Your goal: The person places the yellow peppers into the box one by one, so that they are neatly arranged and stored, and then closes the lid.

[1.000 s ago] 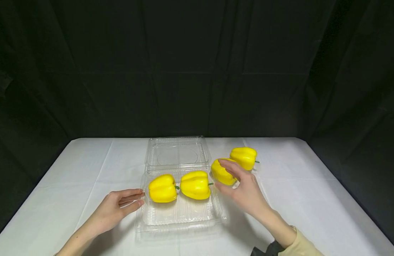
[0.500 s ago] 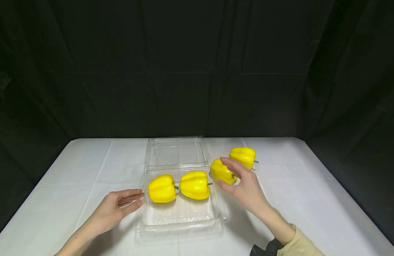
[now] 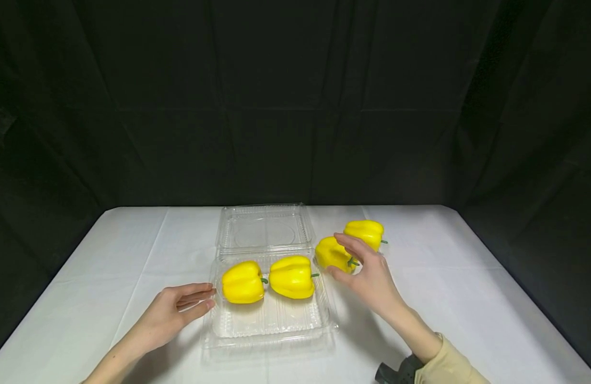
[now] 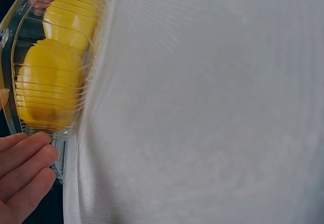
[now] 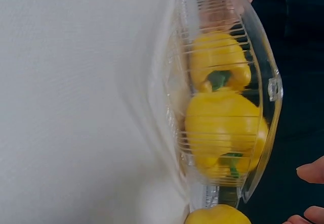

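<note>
A white cloth-covered table (image 3: 468, 298) stands before black drapes. Your right hand (image 3: 367, 274) curls its fingers over and its thumb under the yellow bell pepper (image 3: 331, 254) lying just right of the clear plastic clamshell tray (image 3: 271, 325). The pepper lies on its side, its green stem pointing right into your palm and its long axis running left to right. A second ago that hand hovered wider; it has since closed round the pepper. Your left hand (image 3: 172, 312) rests with relaxed fingers touching the tray's left edge, unmoved. Two yellow peppers (image 3: 242, 282) lie inside the tray, and another yellow pepper (image 3: 364, 232) lies farther right.
</note>
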Tool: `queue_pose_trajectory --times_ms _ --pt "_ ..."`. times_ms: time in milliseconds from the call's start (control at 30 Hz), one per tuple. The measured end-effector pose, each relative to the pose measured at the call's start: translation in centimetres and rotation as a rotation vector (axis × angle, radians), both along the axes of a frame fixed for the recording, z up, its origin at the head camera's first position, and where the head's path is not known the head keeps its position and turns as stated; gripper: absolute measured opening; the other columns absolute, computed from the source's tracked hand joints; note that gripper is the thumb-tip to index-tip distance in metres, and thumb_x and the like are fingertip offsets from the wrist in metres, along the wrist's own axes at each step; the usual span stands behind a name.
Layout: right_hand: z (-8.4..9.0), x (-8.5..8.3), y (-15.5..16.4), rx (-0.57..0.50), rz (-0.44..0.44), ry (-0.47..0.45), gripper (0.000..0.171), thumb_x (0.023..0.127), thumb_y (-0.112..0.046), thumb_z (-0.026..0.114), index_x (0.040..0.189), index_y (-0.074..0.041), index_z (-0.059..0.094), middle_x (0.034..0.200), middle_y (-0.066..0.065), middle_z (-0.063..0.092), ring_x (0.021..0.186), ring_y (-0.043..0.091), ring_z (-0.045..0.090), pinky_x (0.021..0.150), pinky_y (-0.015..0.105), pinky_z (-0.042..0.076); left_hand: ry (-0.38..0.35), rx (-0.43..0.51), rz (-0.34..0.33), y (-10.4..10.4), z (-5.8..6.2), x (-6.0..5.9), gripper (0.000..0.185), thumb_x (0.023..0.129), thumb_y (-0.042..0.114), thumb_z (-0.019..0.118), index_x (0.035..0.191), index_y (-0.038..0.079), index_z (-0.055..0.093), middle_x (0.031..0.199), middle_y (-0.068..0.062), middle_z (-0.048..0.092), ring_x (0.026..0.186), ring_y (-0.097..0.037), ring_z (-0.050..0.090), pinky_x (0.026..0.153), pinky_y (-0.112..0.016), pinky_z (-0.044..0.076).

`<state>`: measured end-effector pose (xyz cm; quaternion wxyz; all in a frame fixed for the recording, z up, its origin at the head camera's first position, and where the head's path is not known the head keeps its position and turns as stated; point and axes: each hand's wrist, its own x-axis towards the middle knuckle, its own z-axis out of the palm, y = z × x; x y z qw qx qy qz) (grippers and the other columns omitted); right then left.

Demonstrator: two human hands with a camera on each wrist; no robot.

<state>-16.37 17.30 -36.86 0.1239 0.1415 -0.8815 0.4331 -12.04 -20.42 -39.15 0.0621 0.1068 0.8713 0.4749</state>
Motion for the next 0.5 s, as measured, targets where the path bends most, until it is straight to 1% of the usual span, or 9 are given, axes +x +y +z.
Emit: queue_pose_trajectory --times_ms 500 --pt "-0.64 -1.02 0.7 -0.011 -0.046 -0.034 0.061 0.082 -0.005 0.08 0.138 0.0 0.056 0.142 0.016 0.057 0.129 0.037 0.057 0.106 0.047 0.048 0.001 -0.002 -0.012 0.02 -0.06 -0.15 0.048 0.094 0.025 0.071 0.129 -0.006 0.062 0.124 -0.015 0.07 0.114 -0.032 0.067 0.093 -0.037 0.058"
